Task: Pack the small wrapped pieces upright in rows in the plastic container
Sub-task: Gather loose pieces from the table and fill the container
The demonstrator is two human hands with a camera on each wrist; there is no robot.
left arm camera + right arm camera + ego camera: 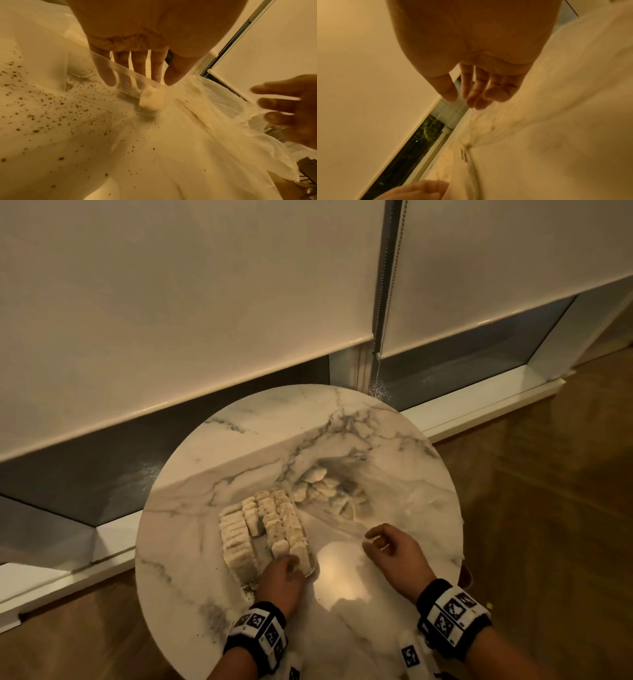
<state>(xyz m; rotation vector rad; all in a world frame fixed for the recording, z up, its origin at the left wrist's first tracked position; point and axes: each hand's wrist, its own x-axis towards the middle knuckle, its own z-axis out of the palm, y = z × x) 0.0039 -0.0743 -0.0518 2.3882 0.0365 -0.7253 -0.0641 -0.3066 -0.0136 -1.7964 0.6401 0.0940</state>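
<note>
My left hand [281, 577] rested straight fingers [106, 75] over the plastic container [310, 563] rim, steadying its upright rows of wrapped pieces [274, 525] on the counter [239, 440]. My right hand [394, 553] hovered loosely curled and empty, ready for the loose pile [325, 491].

wrists: black bands [255, 632] | white tags, black square codes (both arms) | hands bare
</note>
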